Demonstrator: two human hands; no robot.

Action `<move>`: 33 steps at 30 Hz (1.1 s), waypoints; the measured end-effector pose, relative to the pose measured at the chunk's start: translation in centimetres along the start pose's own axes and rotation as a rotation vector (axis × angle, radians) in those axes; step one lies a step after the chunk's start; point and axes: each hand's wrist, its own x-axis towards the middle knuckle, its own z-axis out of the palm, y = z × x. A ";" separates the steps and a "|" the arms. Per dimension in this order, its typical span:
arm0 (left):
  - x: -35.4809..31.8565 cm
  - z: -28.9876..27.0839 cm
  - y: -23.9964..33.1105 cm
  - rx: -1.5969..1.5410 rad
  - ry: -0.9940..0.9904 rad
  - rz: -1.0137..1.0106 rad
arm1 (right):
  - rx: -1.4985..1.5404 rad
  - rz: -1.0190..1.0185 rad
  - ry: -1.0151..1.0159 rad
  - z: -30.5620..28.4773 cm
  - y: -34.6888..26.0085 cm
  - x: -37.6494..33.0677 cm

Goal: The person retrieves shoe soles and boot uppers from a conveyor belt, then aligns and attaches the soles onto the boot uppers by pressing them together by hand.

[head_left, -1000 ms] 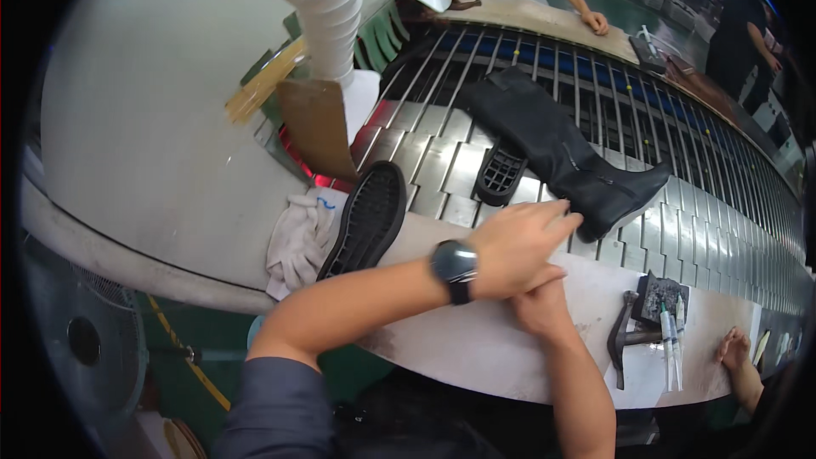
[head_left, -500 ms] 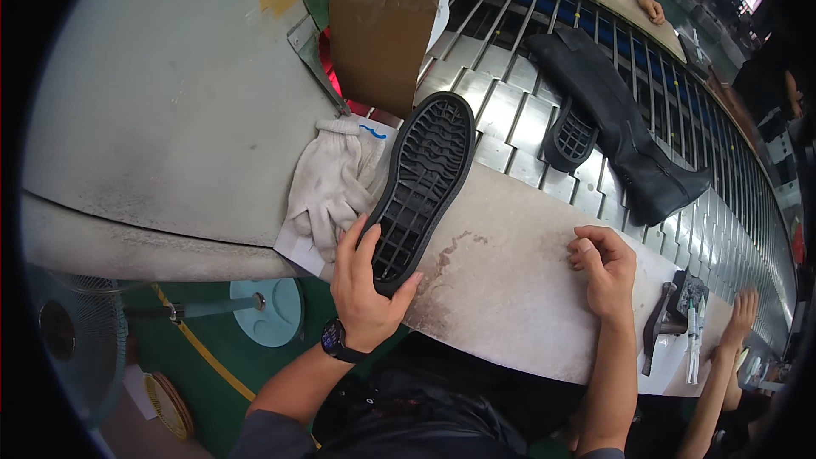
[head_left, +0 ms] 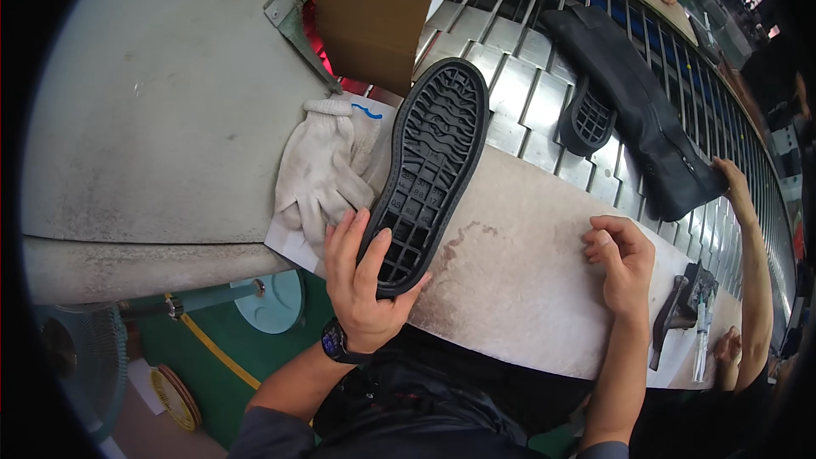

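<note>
Since half a second ago, a co-worker's hand (head_left: 734, 180) has swung up from beside the tools to the foot end of the black boot (head_left: 633, 89), while the left hand (head_left: 365, 285) stays at the heel of the black sole (head_left: 433, 157). Taking twelve o'clock as the top of the view, the sole points its toe to one o'clock, over the near edge of the tabletop (head_left: 518, 246); whether it is raised is unclear. The left grip pinches the heel, thumb on one edge and fingers on the other. At three o'clock from it, the right hand (head_left: 626, 263) hangs with its fingers curled in; I cannot tell whether they close on anything.

With only the heel held, the long toe could dip or twist, I judge, and strike the slatted conveyor (head_left: 544, 149). A white glove (head_left: 314, 170) lies at eleven o'clock from the left hand, so the fingers might snag it if they sweep that way. The boot leans close by the smaller sole piece (head_left: 588, 119), at two o'clock; a tug from the co-worker could knock that askew. A careless right elbow might brush the hammer (head_left: 669, 319) or syringes (head_left: 703, 336) toward four and five o'clock.
</note>
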 end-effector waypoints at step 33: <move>-0.3 0.4 1.4 -0.007 -0.047 -0.122 | -0.127 -0.167 -0.084 -0.8 -1.4 -0.2</move>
